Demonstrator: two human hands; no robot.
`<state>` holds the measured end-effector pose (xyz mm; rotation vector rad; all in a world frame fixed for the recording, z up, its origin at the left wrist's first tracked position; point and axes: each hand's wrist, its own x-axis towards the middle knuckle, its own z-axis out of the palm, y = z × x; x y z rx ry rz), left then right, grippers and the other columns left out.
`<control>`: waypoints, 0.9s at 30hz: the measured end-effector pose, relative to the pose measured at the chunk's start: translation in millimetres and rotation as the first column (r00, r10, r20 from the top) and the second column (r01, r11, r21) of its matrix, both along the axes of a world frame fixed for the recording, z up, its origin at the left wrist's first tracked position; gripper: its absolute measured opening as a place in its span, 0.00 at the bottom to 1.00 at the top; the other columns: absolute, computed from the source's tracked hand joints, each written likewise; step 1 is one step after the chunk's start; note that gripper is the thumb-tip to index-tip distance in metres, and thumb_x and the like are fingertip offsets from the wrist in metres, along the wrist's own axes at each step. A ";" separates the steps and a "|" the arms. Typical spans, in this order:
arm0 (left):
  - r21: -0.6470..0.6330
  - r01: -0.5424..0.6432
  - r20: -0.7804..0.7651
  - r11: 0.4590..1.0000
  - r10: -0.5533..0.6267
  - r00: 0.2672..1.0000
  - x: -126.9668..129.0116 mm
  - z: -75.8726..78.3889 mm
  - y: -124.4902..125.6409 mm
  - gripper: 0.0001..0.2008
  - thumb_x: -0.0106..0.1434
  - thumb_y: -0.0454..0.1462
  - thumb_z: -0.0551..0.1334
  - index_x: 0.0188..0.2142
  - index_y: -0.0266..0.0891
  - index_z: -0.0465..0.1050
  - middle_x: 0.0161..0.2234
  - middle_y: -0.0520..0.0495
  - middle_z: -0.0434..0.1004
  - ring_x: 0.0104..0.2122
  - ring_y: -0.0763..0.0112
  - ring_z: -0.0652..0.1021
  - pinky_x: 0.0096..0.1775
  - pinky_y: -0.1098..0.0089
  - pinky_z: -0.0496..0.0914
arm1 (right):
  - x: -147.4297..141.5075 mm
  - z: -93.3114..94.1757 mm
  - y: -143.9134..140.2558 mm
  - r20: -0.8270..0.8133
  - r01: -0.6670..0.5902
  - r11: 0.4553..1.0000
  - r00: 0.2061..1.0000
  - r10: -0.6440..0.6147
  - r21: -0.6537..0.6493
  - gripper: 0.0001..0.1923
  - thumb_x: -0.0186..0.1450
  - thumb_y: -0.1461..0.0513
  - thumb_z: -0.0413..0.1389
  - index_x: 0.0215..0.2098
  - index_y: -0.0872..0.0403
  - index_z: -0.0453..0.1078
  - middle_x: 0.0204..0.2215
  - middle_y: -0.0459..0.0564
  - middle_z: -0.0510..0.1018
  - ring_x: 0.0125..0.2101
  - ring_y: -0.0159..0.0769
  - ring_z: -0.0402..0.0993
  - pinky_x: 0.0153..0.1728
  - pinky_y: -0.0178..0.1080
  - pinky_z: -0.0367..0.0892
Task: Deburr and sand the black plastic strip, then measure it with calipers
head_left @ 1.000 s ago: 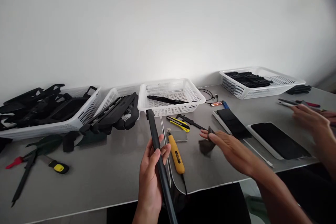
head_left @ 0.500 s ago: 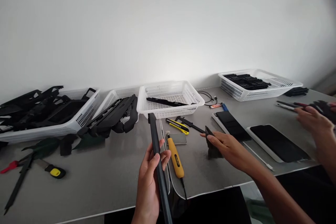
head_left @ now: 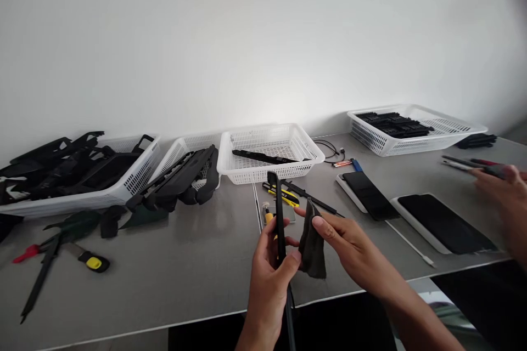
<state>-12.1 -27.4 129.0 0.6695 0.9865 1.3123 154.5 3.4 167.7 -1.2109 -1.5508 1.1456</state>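
My left hand (head_left: 267,279) is wrapped round a long black plastic strip (head_left: 280,211), held nearly upright with its lower end passing below the table edge. In my right hand (head_left: 349,244) is a folded dark grey cloth (head_left: 315,247), pinched between thumb and fingers. The cloth hangs just right of the strip, close to my left fingertips; I cannot tell if it touches the strip. Behind my left hand, a yellow corded tool (head_left: 268,215) is mostly hidden. A yellow and black utility knife (head_left: 286,197) and a black caliper (head_left: 315,199) lie just beyond.
White baskets with black plastic parts stand along the wall: left (head_left: 142,170), middle (head_left: 247,176) and right (head_left: 387,148). Two phone-like black slabs (head_left: 368,194) (head_left: 444,222) lie at right. A co-worker's blurred hand (head_left: 500,189) holds slim tools there. A yellow-black scraper (head_left: 94,262) lies left.
My left hand has moved right with the black strip, now covering most of the yellow tool. My right hand has lifted the cloth and brought it left beside the strip.
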 end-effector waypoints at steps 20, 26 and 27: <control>-0.040 0.020 0.049 0.999 -0.018 0.999 -7.6 -5.6 6.1 0.34 0.55 0.39 0.80 0.61 0.48 0.78 0.60 0.44 0.80 0.39 0.70 0.81 0.43 0.72 0.76 | -8.3 -54.0 -11.7 -0.036 -0.027 0.988 0.999 0.022 -0.152 0.24 0.69 0.44 0.60 0.32 0.55 0.79 0.30 0.48 0.80 0.35 0.38 0.75 0.37 0.36 0.69; -0.012 -0.072 0.027 0.997 0.072 0.997 -35.1 7.4 21.7 0.30 0.55 0.38 0.79 0.58 0.47 0.80 0.62 0.43 0.79 0.37 0.73 0.80 0.38 0.73 0.73 | 15.3 -65.2 -15.2 -0.113 0.153 0.962 0.977 -0.181 -0.225 0.19 0.62 0.48 0.63 0.25 0.52 0.68 0.23 0.43 0.70 0.27 0.33 0.66 0.31 0.34 0.64; -0.007 -0.080 0.024 0.997 0.080 0.997 -38.7 9.4 24.8 0.29 0.55 0.37 0.79 0.57 0.46 0.81 0.61 0.42 0.80 0.34 0.75 0.79 0.37 0.72 0.73 | 17.7 -65.0 -16.7 -0.156 0.170 0.951 0.964 -0.215 -0.259 0.18 0.61 0.48 0.63 0.25 0.52 0.70 0.23 0.44 0.72 0.27 0.34 0.67 0.31 0.35 0.66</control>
